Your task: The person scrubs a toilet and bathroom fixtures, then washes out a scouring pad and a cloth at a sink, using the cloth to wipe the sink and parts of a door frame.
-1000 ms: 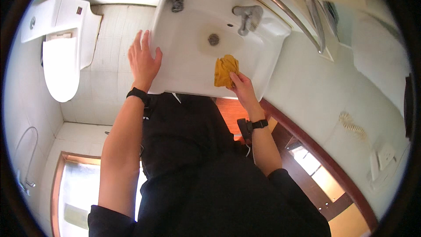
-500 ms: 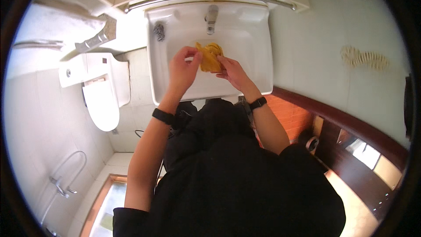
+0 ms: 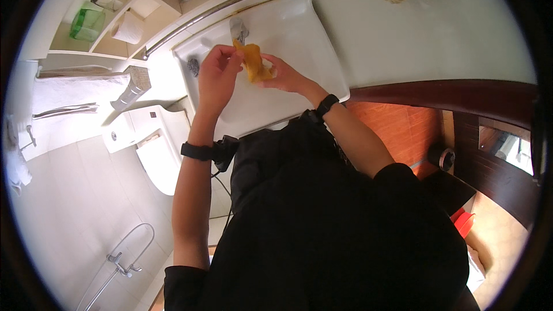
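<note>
A crumpled yellow cloth (image 3: 252, 63) is held between my two hands above the white washbasin (image 3: 288, 95). My left hand (image 3: 219, 72) pinches its upper left edge, thumb against fingers. On the cloth's lower right side, my right hand (image 3: 282, 74) is closed with the thumb and fingers gripping it. Just beyond the cloth rises the metal tap (image 3: 238, 30), its lower part partly hidden by the cloth. A dark grey scouring pad (image 3: 193, 65) lies in the basin left of my left hand.
A metal rail (image 3: 230, 8) runs behind the basin. Shelves at the far left hold a green container (image 3: 87, 23) and a paper roll (image 3: 128, 27). A white toilet (image 3: 158, 164) stands left of the basin, and a shower set (image 3: 121, 265) is lower left.
My view has turned, so the basin now appears tilted and further left. Both hands still hold the cloth, which now hangs more upright and narrower between them.
</note>
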A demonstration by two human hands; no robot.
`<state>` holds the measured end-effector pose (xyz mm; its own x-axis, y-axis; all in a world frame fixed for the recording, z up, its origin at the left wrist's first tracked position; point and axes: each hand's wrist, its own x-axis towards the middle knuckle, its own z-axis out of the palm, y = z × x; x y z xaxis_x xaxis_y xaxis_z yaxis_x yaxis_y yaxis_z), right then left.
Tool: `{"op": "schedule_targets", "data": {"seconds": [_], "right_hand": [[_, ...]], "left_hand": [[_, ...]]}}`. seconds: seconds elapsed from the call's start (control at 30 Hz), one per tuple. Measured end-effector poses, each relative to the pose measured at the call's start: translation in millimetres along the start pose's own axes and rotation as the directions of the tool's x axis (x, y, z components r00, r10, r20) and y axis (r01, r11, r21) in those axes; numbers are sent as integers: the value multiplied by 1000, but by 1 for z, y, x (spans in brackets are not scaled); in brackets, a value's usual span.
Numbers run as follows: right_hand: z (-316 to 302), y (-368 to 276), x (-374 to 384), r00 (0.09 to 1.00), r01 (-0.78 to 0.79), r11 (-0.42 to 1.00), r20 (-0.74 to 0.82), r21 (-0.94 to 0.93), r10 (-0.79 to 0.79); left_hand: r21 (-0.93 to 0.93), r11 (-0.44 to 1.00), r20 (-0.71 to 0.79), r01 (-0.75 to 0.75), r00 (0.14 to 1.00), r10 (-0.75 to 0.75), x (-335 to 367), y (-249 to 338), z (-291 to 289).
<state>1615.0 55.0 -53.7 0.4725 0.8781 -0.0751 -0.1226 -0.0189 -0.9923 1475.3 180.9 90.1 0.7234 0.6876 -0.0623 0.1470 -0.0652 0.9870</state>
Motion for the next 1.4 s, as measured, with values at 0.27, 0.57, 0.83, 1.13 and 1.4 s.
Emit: {"op": "schedule_targets", "data": {"seconds": [0.27,0.57,0.83,1.13,1.4], "right_hand": [[-17,-33,33,972,-92,939,175,-332,157],[-37,-80,55,938,176,907,345,-383,-36],[2,-174,54,834,305,840,552,-448,-9],[3,-197,55,802,276,932,591,-236,-87],[-56,-136,37,939,-137,974,337,182,69]], "left_hand": [[-70,984,-248,-164,958,142,-12,89,-25],[-227,953,-433,199,856,-282,-58,-49,-103],[827,526,52,199,904,-424,-61,-110,-84],[42,981,40,187,981,-189,-13,-19,20],[-46,979,57,200,979,-197,0,-12,-20]]}}
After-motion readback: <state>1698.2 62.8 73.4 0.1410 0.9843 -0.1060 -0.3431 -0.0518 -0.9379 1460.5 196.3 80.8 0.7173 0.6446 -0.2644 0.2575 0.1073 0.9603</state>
